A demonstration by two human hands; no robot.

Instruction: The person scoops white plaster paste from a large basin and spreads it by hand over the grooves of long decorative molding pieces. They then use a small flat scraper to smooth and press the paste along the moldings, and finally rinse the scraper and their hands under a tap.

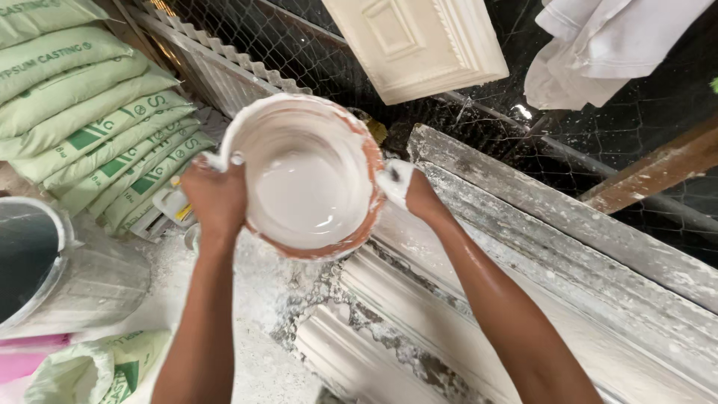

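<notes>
Gripping orange bucket (364, 161) (plaster-caked, white slurry inside), left hand (215, 196), right hand (407, 193) fingers clenched on rim.

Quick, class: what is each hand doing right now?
Left hand: closed on the rim of the plaster-coated bowl.
Right hand: closed on the bowl's opposite rim.

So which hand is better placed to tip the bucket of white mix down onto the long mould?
Right hand, probably: it grips the bucket rim on the side over the mould. Left hand holds the far rim, steadying.
</notes>
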